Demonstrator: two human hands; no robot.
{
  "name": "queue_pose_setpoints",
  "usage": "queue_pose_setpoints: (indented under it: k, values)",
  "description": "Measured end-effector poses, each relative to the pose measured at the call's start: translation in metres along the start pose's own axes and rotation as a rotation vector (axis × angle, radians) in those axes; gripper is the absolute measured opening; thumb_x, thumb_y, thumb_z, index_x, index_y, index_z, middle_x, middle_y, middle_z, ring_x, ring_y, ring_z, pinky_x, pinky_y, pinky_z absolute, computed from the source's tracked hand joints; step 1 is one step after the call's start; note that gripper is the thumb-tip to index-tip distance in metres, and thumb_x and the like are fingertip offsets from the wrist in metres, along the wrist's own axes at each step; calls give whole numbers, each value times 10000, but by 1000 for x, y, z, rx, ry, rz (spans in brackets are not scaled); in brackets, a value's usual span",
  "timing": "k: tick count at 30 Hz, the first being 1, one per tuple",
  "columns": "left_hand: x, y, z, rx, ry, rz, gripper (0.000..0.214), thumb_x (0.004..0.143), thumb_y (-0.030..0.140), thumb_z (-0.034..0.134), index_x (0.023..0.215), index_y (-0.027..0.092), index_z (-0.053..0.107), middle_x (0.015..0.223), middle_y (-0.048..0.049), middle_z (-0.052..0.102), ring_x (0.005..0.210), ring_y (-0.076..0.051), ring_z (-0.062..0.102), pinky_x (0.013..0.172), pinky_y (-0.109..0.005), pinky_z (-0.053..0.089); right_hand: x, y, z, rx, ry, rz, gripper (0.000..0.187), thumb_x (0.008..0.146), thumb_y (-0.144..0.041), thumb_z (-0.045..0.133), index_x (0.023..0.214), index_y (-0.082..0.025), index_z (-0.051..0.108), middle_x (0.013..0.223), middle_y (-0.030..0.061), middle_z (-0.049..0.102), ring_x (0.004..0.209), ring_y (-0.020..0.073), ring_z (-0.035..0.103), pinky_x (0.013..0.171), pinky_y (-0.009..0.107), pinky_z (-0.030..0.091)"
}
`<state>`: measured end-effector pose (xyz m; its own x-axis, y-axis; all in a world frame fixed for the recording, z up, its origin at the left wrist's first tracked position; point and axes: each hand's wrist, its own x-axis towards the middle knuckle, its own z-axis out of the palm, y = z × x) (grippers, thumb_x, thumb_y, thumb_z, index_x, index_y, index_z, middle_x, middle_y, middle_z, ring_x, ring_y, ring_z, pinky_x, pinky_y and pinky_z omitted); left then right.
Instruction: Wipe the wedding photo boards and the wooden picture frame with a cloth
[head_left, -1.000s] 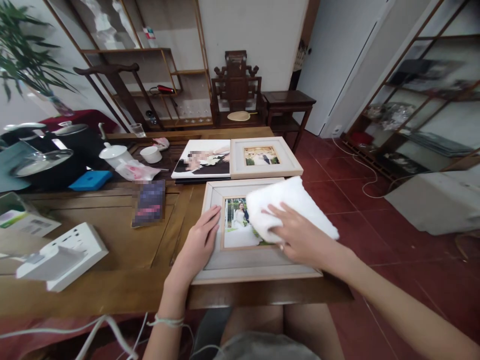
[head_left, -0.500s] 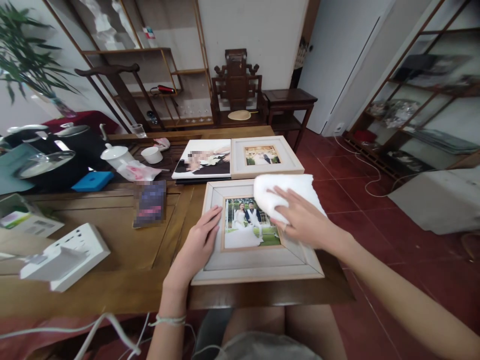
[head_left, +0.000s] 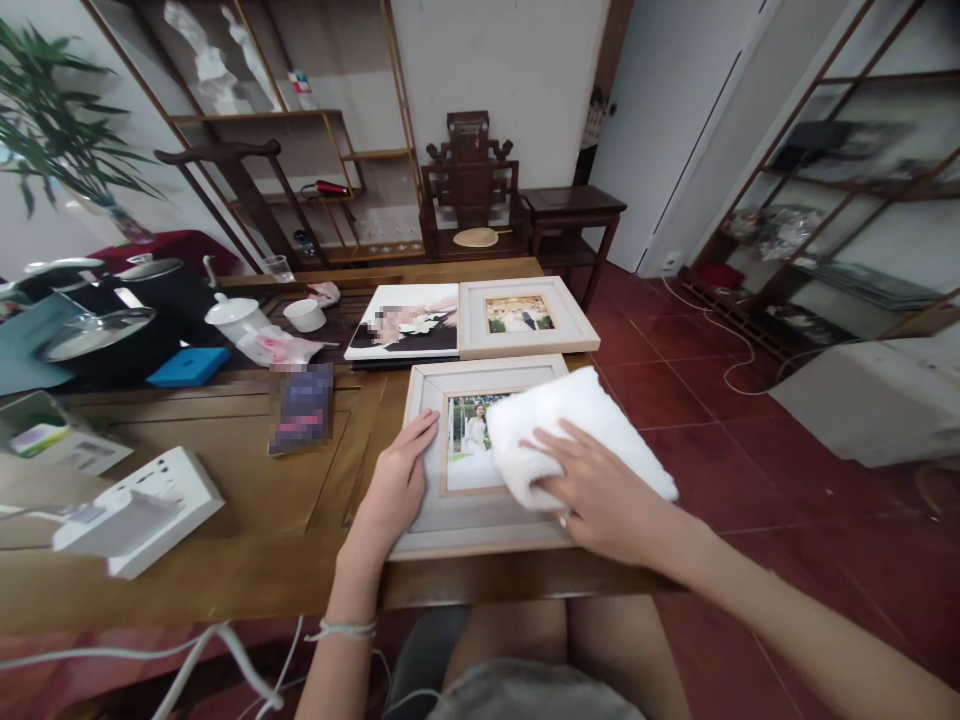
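Note:
A picture frame with a pale, wide border lies flat near the table's front edge. Its photo is partly covered by a folded white towel. My right hand presses this towel onto the right part of the frame, thumb tucked into a fold. At the frame's left edge rests my left hand, fingers stretched out and lying on the border. Behind stand a second, lighter wooden picture frame and a white-edged photo panel, side by side.
The wooden table carries a white power strip, a blue box, a blurred dark packet, a white cup and a lidded pot. White cables hang in front. A wooden chair stands beyond.
My right hand has slid the towel down and toward me, from the frame's upper right over the right of the photo. The left hand stays at the left edge.

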<state>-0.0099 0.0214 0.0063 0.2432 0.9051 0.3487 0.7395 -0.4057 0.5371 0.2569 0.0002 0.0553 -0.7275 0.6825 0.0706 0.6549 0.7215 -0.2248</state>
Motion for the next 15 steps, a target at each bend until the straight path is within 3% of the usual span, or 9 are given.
queue_pose_setpoints:
  k: [4,7,12,15]
  values:
    - [0,2,-1,19,-35,-20,458,860,92,302,1244,105,551,1363,-121,505,1298,-204,419,1101,-421,320,-34,-36,-12,106,-116,-88,438,703,-170,564,1135,-182,632,1415,98,427,1336,262,314,1127,450,176]
    - [0,3,-3,21,-53,-17,458,866,103,296,1257,100,536,1376,-122,491,1304,-194,410,1106,-411,312,-38,-39,-13,131,-140,-142,485,702,-168,557,1184,-192,601,1439,81,393,1351,239,284,1129,433,186]
    - [1,2,-4,-6,-58,1,439,868,132,328,1249,119,545,1361,-117,508,1296,-204,422,1098,-425,322,-5,2,2,-12,62,-24,304,729,-145,544,998,-141,685,1423,143,401,1339,280,304,1114,469,207]
    - [1,0,-3,-25,-58,14,432,868,133,329,1234,124,559,1353,-115,517,1299,-205,418,1097,-428,323,27,37,4,-125,171,54,315,770,-156,523,1051,-131,664,1410,153,417,1327,287,324,1099,487,237]
